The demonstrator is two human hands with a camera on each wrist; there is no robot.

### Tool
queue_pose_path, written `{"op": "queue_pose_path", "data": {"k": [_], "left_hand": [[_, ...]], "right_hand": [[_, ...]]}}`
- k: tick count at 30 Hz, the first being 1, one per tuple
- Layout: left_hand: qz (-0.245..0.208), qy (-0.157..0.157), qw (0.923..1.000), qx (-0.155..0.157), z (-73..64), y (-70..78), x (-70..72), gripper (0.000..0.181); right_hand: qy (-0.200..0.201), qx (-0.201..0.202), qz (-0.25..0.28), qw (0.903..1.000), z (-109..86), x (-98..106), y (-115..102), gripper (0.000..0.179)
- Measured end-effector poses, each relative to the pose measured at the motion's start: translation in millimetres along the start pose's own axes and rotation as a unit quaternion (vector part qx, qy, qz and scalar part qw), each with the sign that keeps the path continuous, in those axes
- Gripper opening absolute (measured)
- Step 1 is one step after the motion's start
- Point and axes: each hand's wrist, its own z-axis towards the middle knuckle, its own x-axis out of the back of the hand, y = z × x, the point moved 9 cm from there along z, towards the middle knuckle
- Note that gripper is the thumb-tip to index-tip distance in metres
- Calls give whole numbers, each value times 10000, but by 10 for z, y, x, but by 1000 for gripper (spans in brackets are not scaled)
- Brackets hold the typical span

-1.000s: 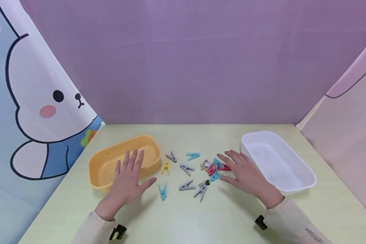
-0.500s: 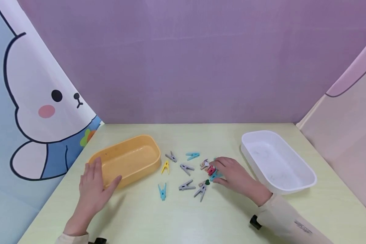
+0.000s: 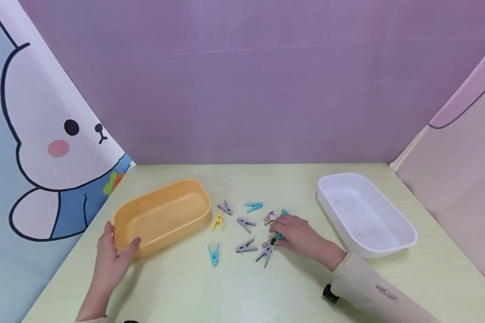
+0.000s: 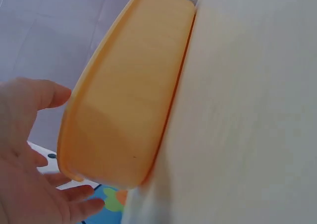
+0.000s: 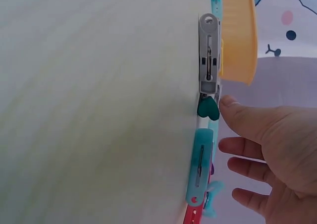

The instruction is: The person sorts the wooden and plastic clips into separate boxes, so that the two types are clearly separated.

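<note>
My left hand (image 3: pixel 111 264) is at the left end of the orange-yellow basin (image 3: pixel 174 235), its thumb at the rim and its fingers loosely spread beyond the corner. My right hand (image 3: pixel 297 235) hovers low over a cluster of clothespins, partly covering it. In the right wrist view its thumb and fingers stand apart with nothing between them. Closest to that thumb are a grey clothespin (image 5: pixel 209 55), a green heart-topped clip (image 5: pixel 208 108) and a turquoise clothespin (image 5: pixel 199 167). A red clothespin (image 5: pixel 193 214) lies at the lower edge of that view.
A white basin (image 3: pixel 359 211) stands to the right of the right hand. Between the basins lie a yellow clothespin (image 3: pixel 218 221), a blue clothespin (image 3: pixel 213 255), several grey ones and a small wooden clip (image 3: pixel 269 218). A purple cloth (image 3: pixel 242 89) hangs behind the table.
My left hand has moved left and down from over the orange-yellow basin to its left end. My right hand has moved left and lower, onto the clothespin cluster.
</note>
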Motion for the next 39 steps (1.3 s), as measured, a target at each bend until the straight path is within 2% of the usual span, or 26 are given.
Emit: {"op": "queue_pose_path", "data": {"k": [3,7,11,13,19,28,35,39], "left_hand": [[-320,-25,9976,619,0,-133,1,90],[-656,-126,9877,1413,-6,-308,-23,89],[-952,-190,9753,1985,-22,-455,-59,88],[-1261,-124,9692,2111,-24,-500,-67,86],[-2110,83,9507,2270,-19,-570,-58,80],[-2927,159,9256,2397,-30,-649,-41,70],[-3419,-7,9186,1981,-25,-653,-14,73],[-3521,-45,9163,1908,-28,-655,-13,72]], "right_hand": [[-47,76,61,9999,22,-34,-8,25],[-91,178,122,9997,50,-71,-16,22],[-274,160,243,9992,79,-122,-6,18],[-360,101,275,9989,92,-145,8,17],[-382,-45,235,9990,113,-167,30,14],[-300,17,212,9993,149,-163,15,9],[-320,103,268,9991,180,-134,14,10],[-398,146,316,9986,200,-126,13,10]]}}
